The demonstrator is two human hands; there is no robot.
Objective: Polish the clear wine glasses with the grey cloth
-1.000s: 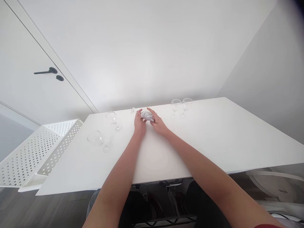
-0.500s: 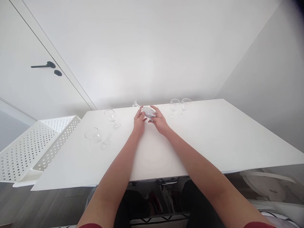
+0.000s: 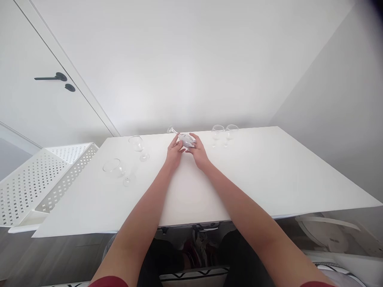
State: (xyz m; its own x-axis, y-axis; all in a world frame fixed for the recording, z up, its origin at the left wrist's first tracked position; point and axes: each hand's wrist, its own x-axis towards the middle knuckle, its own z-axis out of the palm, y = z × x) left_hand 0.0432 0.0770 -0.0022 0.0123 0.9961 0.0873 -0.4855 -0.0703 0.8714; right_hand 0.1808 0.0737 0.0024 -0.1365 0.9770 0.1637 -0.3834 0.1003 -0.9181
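Both my hands meet at the far middle of the white table (image 3: 254, 179). Between them is a clear stemmed glass (image 3: 185, 139), tipped on its side with its foot pointing up and to the left. My left hand (image 3: 174, 152) pinches the glass near its stem, fingers closed on it. My right hand (image 3: 197, 151) cups the bowl from the right. Two more glasses lie on their sides to the left, one (image 3: 138, 145) nearer the wall and one (image 3: 115, 169) closer to me. A pair of upright glasses (image 3: 223, 133) stands to the right.
A white perforated rack (image 3: 36, 183) sits beside the table's left edge. A white door with a black handle (image 3: 50, 77) is on the left wall. A chair back (image 3: 329, 229) shows below the table's right front edge.
The glass between my hands has been lifted and tilted, its foot rising up to the left. My head has shifted slightly, so the whole scene sits a bit further left.
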